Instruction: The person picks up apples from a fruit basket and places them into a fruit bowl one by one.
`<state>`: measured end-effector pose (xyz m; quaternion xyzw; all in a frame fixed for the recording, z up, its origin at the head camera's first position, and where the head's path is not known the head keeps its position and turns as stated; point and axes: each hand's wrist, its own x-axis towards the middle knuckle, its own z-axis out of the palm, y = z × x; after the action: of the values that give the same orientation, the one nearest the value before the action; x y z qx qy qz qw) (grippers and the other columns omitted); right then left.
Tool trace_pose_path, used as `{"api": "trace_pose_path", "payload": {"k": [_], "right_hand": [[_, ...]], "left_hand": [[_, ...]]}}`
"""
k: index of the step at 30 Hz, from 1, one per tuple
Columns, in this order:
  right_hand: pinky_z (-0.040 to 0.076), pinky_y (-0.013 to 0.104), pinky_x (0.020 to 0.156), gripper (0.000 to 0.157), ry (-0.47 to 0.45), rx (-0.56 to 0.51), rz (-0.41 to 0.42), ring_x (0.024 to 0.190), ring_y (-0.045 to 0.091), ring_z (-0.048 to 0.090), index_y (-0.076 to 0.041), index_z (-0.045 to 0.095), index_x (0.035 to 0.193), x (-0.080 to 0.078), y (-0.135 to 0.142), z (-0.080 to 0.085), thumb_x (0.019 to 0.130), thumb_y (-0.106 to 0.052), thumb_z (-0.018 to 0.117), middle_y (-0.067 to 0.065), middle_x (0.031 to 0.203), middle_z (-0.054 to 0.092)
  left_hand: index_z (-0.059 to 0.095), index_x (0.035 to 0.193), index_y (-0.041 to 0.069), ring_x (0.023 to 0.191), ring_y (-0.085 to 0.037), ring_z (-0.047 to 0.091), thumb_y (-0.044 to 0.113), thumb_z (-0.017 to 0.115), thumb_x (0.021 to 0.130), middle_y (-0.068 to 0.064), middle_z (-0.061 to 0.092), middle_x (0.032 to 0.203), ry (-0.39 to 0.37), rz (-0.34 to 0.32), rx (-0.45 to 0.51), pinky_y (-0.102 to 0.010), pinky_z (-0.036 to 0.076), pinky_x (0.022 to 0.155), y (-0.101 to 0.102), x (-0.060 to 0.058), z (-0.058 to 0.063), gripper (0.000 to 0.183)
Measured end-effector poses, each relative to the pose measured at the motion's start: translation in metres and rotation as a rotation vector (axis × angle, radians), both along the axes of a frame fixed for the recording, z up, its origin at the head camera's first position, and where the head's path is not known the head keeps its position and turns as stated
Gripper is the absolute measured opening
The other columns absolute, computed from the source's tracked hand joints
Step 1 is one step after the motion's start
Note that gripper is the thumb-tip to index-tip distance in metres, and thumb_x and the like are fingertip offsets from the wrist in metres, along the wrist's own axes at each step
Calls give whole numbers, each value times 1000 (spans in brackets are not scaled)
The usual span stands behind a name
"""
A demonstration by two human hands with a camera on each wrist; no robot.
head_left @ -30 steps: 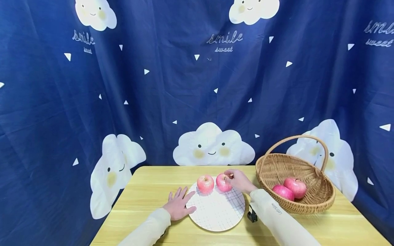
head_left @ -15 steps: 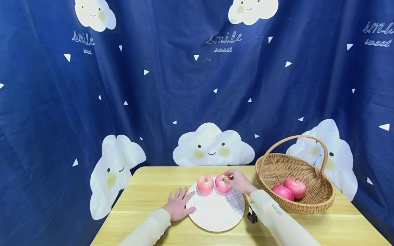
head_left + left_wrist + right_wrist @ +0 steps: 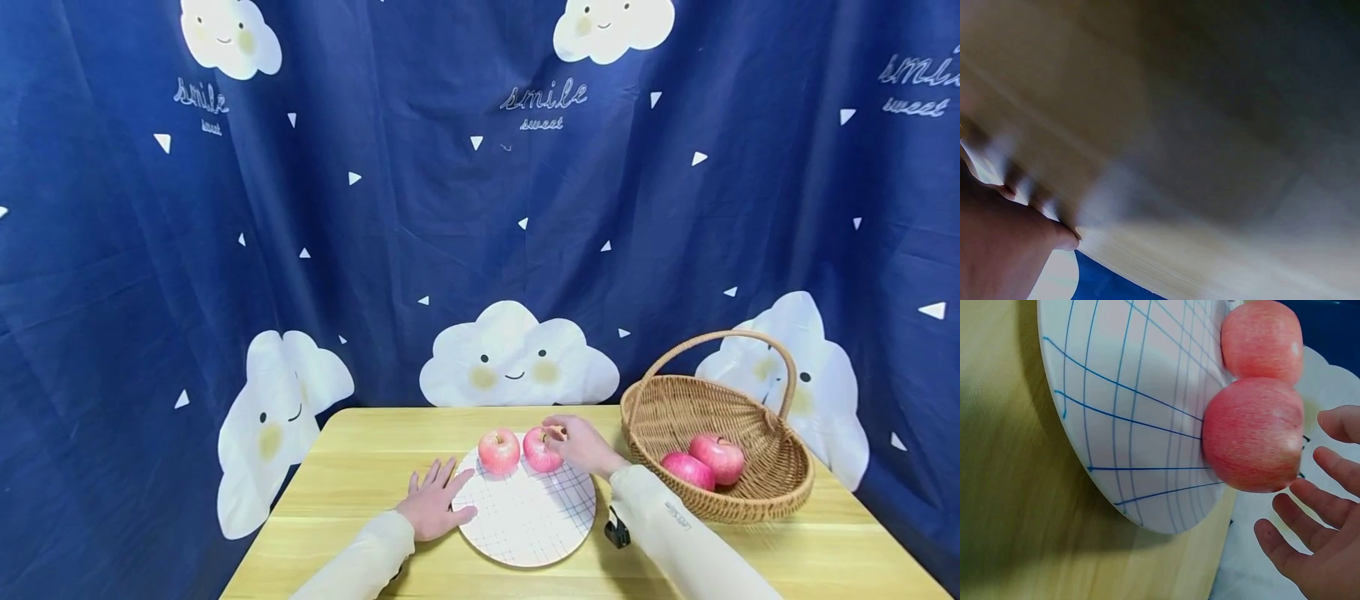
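Observation:
Side by side at the far rim of a round white plate [image 3: 525, 525] with blue grid lines stand two pinkish-red apples, the left apple [image 3: 498, 451] and the right apple [image 3: 542, 454]. My right hand [image 3: 585, 443] is over the right apple from its right side. In the right wrist view its fingers are spread and loosely bent beside that apple [image 3: 1254, 434], not wrapped round it; a fingertip may touch its edge. My left hand [image 3: 432, 504] lies with fingers spread at the plate's left edge, thumb and index finger at the rim.
A wicker basket [image 3: 690, 392] with a tall handle stands at the right, tilted toward me, holding a front apple [image 3: 687, 471] and a back apple [image 3: 718, 457]. All rests on a light wooden table [image 3: 352, 454]. Behind it hangs a dark blue curtain [image 3: 405, 250] with clouds.

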<state>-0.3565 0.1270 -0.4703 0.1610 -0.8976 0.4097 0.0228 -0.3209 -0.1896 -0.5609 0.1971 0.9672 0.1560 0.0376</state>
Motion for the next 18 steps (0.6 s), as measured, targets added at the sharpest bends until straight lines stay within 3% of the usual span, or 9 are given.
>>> {"api": "trace_pose_path", "payload": {"k": [8,18], "right_hand": [[47,55,101,36,10,41,12,125,38,56,-7,65,129,11,6,13,94,-14,69,15,135,63],[49,54,98,34,87,105,90,119,40,59,-4,66,128,21,13,24,96,-16,68,14,131,66]], "left_hand": [[31,159,34,155,-41,11,78,39,92,-11,19,168,-13,5,3,-75,6,114,0,-3,-4,81],[33,158,28,153,-46,14,72,43,94,-17,22,167,4,-9,25,-77,7,112,1,5,7,78]]}}
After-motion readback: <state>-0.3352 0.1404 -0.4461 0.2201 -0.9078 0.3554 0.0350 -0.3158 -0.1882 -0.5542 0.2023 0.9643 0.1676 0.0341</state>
